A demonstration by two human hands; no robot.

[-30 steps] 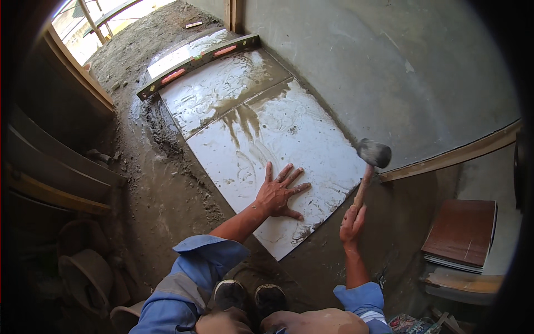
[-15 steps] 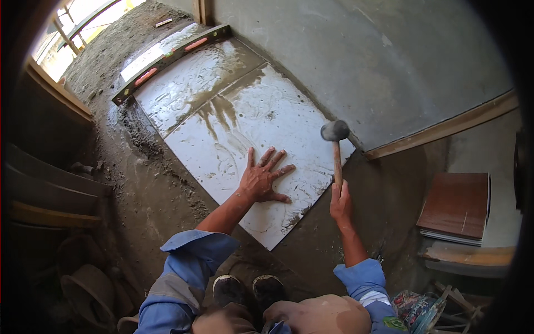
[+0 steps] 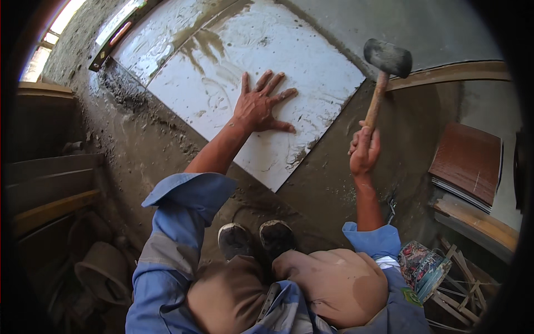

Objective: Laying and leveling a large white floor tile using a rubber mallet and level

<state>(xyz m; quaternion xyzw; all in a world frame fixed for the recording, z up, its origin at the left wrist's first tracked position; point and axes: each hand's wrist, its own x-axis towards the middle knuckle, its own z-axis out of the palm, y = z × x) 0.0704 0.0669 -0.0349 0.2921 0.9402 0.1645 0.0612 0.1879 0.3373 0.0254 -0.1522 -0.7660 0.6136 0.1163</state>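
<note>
A large white floor tile (image 3: pixel 311 61), smeared with grey mortar, lies in front of my feet. My left hand (image 3: pixel 261 108) rests flat on it, fingers spread. Off the tile's right corner, my right hand (image 3: pixel 364 149) is wrapped round the wooden handle of a rubber mallet (image 3: pixel 387 57). The mallet's black head is raised and apart from the tile. Beyond a mortar-smeared joint, another white tile (image 3: pixel 161 42) adjoins at the far left. Part of a spirit level (image 3: pixel 114 42) lies across that one's far end; the rest is cut off by the view's edge.
A grey wall (image 3: pixel 445 28) with a wooden strip (image 3: pixel 456 73) along its foot borders the far right. Brown tiles (image 3: pixel 466 161) are stacked at the right, above a board (image 3: pixel 478 222). Wood scraps (image 3: pixel 461 278) lie lower right; a bucket (image 3: pixel 104 273) stands lower left. Wet mortar (image 3: pixel 167 139) covers the floor around.
The mallet has lifted away from the tile's right corner, up and to the right. My left hand stays flat on the tile. The view has tipped down toward my knees.
</note>
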